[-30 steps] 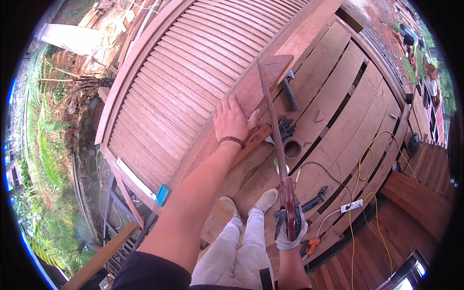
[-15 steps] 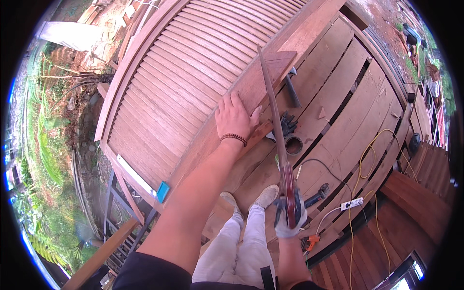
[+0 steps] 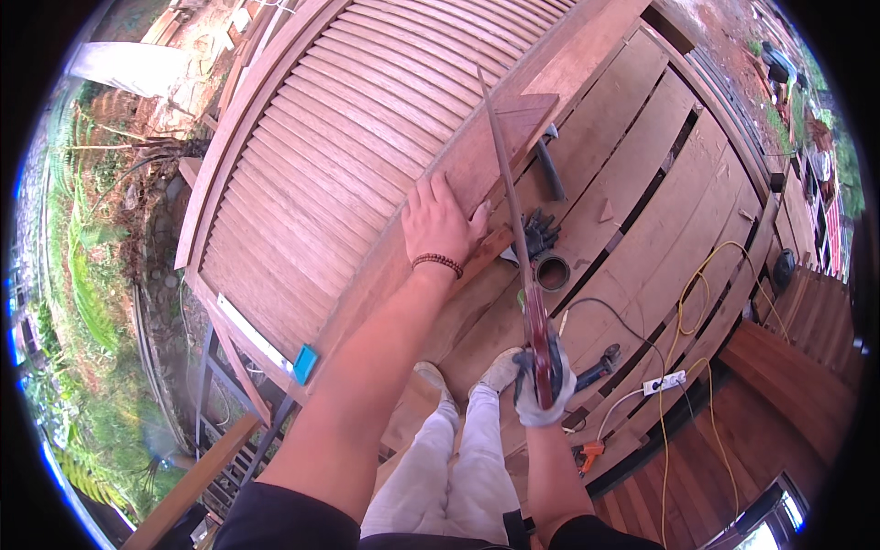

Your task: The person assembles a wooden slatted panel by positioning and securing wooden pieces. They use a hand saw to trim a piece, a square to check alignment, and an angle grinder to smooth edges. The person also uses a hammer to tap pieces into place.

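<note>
My left hand (image 3: 437, 223) is bare. It lies with flat fingers and the thumb spread on a reddish wooden board (image 3: 478, 174), which rests along the edge of a large louvred wooden panel (image 3: 335, 137). In my right hand (image 3: 559, 385), wearing a grey and black glove, is the dark red handle of a handsaw (image 3: 543, 353). Its long, narrow-looking blade points away from me, edge-on, passing just right of my left hand and across the board. Whether the teeth touch the wood I cannot tell.
On the plank deck (image 3: 632, 247) lie a hammer (image 3: 550, 170), a dark glove (image 3: 541, 229), a roll of tape (image 3: 553, 272), a black power tool (image 3: 598, 367) and a white power strip (image 3: 665, 382) with yellow cable. A try square (image 3: 305, 364) lies at the panel's near corner.
My right hand and the saw have slid forward, away from me, and slightly left. My left hand stays at the same place on the board.
</note>
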`<control>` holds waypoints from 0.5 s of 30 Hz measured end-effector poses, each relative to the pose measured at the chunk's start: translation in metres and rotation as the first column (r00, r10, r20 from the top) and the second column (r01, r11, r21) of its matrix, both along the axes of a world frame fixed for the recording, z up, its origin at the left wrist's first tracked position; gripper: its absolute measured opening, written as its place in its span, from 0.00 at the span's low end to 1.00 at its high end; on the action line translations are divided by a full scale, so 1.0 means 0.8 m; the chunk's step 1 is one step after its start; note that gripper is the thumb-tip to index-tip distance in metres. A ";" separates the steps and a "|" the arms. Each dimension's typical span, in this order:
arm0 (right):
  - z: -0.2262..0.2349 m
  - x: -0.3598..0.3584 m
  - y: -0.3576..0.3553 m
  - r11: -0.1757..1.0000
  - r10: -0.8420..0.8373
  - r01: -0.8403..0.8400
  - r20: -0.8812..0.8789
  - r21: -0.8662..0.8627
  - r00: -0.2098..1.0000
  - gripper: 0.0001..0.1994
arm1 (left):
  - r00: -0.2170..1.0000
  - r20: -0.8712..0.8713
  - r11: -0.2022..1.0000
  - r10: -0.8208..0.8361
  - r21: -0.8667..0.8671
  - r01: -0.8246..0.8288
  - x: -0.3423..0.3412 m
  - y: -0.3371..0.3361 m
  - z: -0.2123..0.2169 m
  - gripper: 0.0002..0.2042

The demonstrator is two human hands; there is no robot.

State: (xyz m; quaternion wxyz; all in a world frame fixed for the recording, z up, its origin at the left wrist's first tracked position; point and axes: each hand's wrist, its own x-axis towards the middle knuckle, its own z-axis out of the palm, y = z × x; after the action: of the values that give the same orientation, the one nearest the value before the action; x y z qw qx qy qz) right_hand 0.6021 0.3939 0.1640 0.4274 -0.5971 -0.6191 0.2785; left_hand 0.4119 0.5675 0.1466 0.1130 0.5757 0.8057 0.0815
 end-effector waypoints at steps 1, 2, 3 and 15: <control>-0.015 -0.014 0.048 0.994 -0.007 0.009 -0.018 0.106 1.000 0.22 | 1.000 -0.004 1.000 -0.012 0.018 0.012 0.004 0.009 0.003 0.38; -0.021 -0.022 0.083 0.994 0.000 0.006 -0.051 0.112 0.999 0.22 | 1.000 -0.010 1.000 -0.015 0.020 0.016 0.006 0.010 0.002 0.38; -0.026 -0.027 0.119 0.993 0.001 0.009 -0.081 0.121 0.997 0.22 | 1.000 -0.014 0.999 -0.023 0.022 0.023 0.010 0.012 0.000 0.38; 0.003 -0.001 0.008 0.992 -0.044 0.039 -0.047 -0.117 0.998 0.23 | 1.000 -0.018 0.998 0.003 0.065 -0.002 0.004 0.009 0.001 0.36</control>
State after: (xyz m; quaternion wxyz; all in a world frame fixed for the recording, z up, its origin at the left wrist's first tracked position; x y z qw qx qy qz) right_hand 0.6015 0.4005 0.1665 0.4128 -0.6266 -0.5786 0.3197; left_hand 0.4149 0.5751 0.1473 0.0868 0.5788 0.8043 0.1027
